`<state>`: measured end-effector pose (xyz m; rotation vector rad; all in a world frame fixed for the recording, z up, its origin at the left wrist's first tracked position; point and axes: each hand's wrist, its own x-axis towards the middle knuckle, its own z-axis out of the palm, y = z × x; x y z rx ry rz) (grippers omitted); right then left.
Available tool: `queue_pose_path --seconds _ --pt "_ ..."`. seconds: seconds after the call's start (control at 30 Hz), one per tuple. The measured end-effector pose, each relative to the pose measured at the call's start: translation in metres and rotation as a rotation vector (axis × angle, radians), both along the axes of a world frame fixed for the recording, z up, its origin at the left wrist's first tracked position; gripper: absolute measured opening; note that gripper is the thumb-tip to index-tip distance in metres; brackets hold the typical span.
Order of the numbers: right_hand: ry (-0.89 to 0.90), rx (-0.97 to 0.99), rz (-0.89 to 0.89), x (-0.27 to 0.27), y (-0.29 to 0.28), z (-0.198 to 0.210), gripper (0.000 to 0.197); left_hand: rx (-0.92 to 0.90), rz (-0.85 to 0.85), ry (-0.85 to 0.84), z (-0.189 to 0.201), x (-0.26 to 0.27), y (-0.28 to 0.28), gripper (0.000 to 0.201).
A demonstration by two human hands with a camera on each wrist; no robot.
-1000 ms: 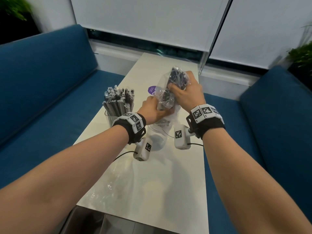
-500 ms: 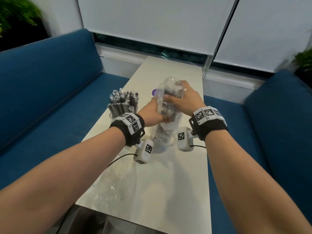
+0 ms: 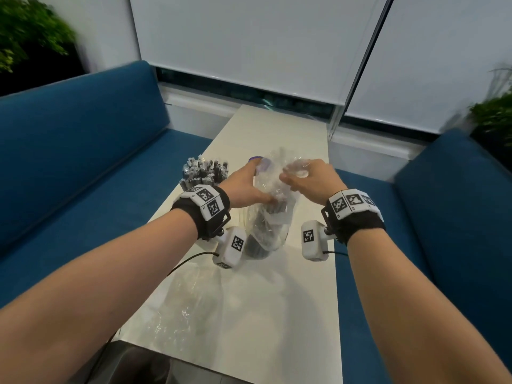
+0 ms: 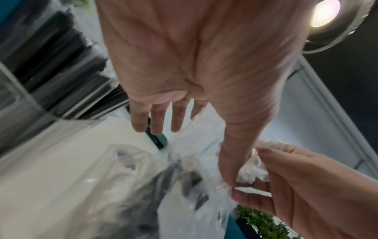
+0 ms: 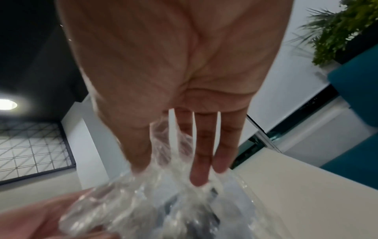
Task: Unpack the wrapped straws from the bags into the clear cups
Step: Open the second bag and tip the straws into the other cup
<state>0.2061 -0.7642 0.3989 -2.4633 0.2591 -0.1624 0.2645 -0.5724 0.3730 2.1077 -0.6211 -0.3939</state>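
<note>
A clear plastic bag [image 3: 273,187] stands upright between my hands at mid-table. Its lower end with dark wrapped straws [image 3: 274,209] sits in a clear cup [image 3: 260,245]. My right hand [image 3: 310,178] pinches the crumpled top of the bag [image 5: 163,202] between thumb and fingers. My left hand [image 3: 246,187] is at the bag's left side, fingers [image 4: 157,119] straight and spread, thumb lying against the film [image 4: 194,202]. To the left a second clear cup [image 3: 203,173] is packed with wrapped straws [image 4: 61,72].
An empty crumpled bag [image 3: 191,314] lies on the white table [image 3: 277,342] near its front left edge. A purple-marked item [image 3: 259,162] sits behind my left hand. Blue sofas [image 3: 83,162] flank the narrow table on both sides.
Both hands came down with the bag, and the straws slid from its upper part into the cup. My left hand's fingers went from gripping the bag to straight.
</note>
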Motion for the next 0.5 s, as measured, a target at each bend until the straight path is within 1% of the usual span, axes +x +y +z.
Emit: queue_pose_path --seconds 0.1,0.17,0.23,0.27,0.3,0.33,0.37,0.4,0.43,0.47,0.5 --pt "-0.233 0.054 -0.082 -0.019 -0.005 0.023 0.043 -0.053 0.022 -0.072 0.014 -0.004 0.009 0.104" --pt "-0.359 0.102 -0.152 -0.035 -0.007 0.040 0.046 -0.136 0.061 -0.127 0.021 -0.011 0.016 0.096" --pt "-0.489 0.189 -0.225 -0.056 -0.008 0.055 0.052 -0.218 0.109 -0.171 0.029 -0.021 0.022 0.081" --pt "-0.565 0.273 -0.259 -0.067 -0.008 0.060 0.055 -0.264 0.137 -0.181 0.034 -0.028 0.025 0.075" --pt "-0.644 0.383 -0.274 -0.080 -0.008 0.064 0.053 -0.319 0.156 -0.182 0.039 -0.036 0.029 0.071" --pt "-0.710 0.501 -0.264 -0.092 -0.007 0.063 0.044 -0.368 0.156 -0.172 0.043 -0.044 0.032 0.069" --pt "-0.750 0.636 -0.228 -0.104 -0.007 0.058 0.031 -0.412 0.127 -0.146 0.045 -0.053 0.036 0.070" --pt "-0.746 0.788 -0.172 -0.117 -0.006 0.049 0.022 -0.443 0.077 -0.109 0.046 -0.062 0.040 0.072" --pt "-0.697 0.944 -0.115 -0.129 -0.004 0.034 0.024 -0.451 0.018 -0.083 0.044 -0.071 0.044 0.073" --pt "-0.613 1.065 -0.087 -0.140 -0.002 0.016 0.034 -0.437 -0.034 -0.073 0.040 -0.080 0.048 0.071" --pt "-0.512 1.127 -0.099 -0.152 0.001 -0.006 0.049 -0.408 -0.070 -0.086 0.034 -0.089 0.052 0.064"
